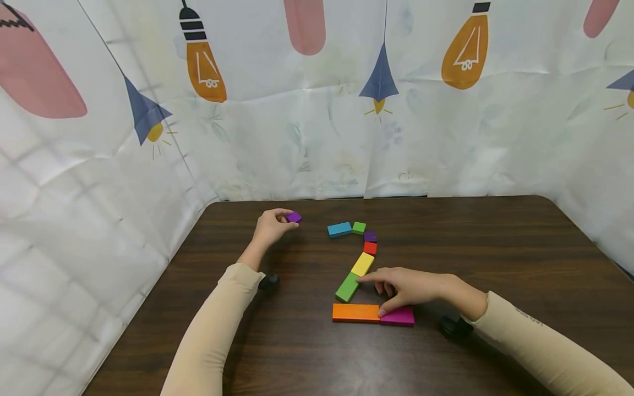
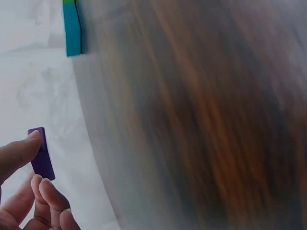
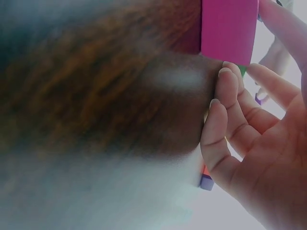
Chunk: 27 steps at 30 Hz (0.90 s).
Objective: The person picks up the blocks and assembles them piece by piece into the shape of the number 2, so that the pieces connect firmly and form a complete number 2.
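Observation:
My left hand pinches a small purple block between thumb and fingers, toward the table's far left. In the left wrist view that purple block appears as a thin, flat piece. My right hand reaches over the lower end of a curved row of blocks. Its index fingertip is at the longer green block, and its thumb is at the seam between an orange block and a magenta block. Above the green one follow yellow, red, dark purple, small green and blue blocks.
All the blocks lie on a dark brown wooden table. Behind it hangs a pale curtain printed with lamps and bulbs. Dark wrist devices show under both cuffs, close to the tabletop.

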Motion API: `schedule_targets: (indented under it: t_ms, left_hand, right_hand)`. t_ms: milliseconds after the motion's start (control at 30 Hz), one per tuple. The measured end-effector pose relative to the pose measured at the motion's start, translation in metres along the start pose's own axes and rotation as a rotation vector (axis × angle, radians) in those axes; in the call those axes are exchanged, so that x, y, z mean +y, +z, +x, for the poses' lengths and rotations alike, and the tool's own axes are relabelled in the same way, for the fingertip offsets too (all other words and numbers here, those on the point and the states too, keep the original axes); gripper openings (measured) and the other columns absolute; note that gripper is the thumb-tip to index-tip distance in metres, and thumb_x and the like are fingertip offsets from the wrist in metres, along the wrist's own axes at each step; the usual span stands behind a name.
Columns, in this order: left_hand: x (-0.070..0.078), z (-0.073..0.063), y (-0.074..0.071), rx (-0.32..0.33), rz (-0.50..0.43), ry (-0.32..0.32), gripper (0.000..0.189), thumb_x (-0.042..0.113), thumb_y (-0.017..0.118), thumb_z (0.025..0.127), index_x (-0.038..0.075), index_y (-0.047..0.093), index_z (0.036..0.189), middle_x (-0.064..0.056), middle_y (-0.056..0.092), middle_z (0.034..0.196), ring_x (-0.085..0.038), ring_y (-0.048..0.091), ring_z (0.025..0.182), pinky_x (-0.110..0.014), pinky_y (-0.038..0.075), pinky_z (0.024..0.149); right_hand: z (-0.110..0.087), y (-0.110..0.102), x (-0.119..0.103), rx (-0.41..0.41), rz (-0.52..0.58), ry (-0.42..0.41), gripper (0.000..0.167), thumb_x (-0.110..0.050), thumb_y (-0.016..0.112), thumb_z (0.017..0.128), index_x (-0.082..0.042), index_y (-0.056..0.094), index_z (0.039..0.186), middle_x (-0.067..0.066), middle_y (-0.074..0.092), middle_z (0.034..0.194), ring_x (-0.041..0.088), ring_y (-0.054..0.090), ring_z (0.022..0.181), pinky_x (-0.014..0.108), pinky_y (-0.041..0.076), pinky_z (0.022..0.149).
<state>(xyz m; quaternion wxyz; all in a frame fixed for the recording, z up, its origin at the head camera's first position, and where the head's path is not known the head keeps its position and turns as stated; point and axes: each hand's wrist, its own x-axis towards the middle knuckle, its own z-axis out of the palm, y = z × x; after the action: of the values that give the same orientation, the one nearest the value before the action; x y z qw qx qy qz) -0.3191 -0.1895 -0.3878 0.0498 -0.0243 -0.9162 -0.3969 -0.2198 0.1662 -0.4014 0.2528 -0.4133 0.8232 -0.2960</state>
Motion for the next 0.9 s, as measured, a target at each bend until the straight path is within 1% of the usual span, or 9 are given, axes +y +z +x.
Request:
schedule_targets:
  t_ms: [233, 467, 633, 800, 900]
  left_hand:
    - [0.011, -0.004, 0.009, -0.007, -0.050, 0.004, 0.041, 0.016, 0.081, 0.090, 0.001, 0.070, 0.127, -0.004, 0.058, 0.086, -0.020, 0.050, 0.079, -0.032, 0.041, 0.072]
    - [0.017, -0.003, 0.019, -0.032, -0.075, -0.006, 0.040, 0.016, 0.082, 0.090, 0.001, 0.071, 0.126, -0.006, 0.059, 0.092, -0.023, 0.051, 0.086, -0.034, 0.042, 0.076]
    - [0.020, -0.002, 0.024, -0.031, -0.075, -0.022, 0.040, 0.017, 0.082, 0.089, 0.002, 0.071, 0.125, -0.010, 0.063, 0.100, -0.026, 0.054, 0.091, -0.037, 0.046, 0.079]
    - [0.023, -0.003, 0.030, -0.051, -0.068, -0.026, 0.041, 0.018, 0.082, 0.089, 0.002, 0.071, 0.125, -0.014, 0.064, 0.108, -0.029, 0.055, 0.097, -0.040, 0.047, 0.082]
    - [0.024, -0.004, 0.031, -0.064, -0.060, -0.028, 0.040, 0.017, 0.082, 0.089, 0.001, 0.071, 0.124, -0.015, 0.065, 0.110, -0.030, 0.057, 0.099, -0.041, 0.048, 0.085]
  right_hand:
    - [0.000, 0.000, -0.002, 0.002, -0.002, 0.005, 0.073, -0.031, 0.081, 0.091, -0.012, 0.048, 0.154, -0.004, 0.053, 0.102, 0.008, 0.051, 0.082, 0.026, 0.046, 0.074]
    - [0.000, 0.001, -0.003, 0.005, 0.000, 0.003, 0.073, -0.030, 0.081, 0.091, -0.010, 0.048, 0.153, -0.004, 0.053, 0.102, 0.009, 0.051, 0.082, 0.026, 0.046, 0.074]
    - [0.000, 0.000, -0.003, 0.009, -0.002, 0.001, 0.074, -0.030, 0.081, 0.091, -0.011, 0.048, 0.154, -0.004, 0.053, 0.102, 0.009, 0.051, 0.083, 0.026, 0.046, 0.075]
    - [-0.001, 0.001, -0.003, 0.010, 0.001, 0.010, 0.074, -0.030, 0.081, 0.091, -0.011, 0.048, 0.153, -0.004, 0.053, 0.102, 0.009, 0.051, 0.082, 0.026, 0.046, 0.074]
    - [-0.001, 0.001, -0.003, 0.011, 0.004, 0.007, 0.074, -0.030, 0.081, 0.090, -0.011, 0.048, 0.154, -0.004, 0.053, 0.101, 0.009, 0.051, 0.082, 0.026, 0.046, 0.074]
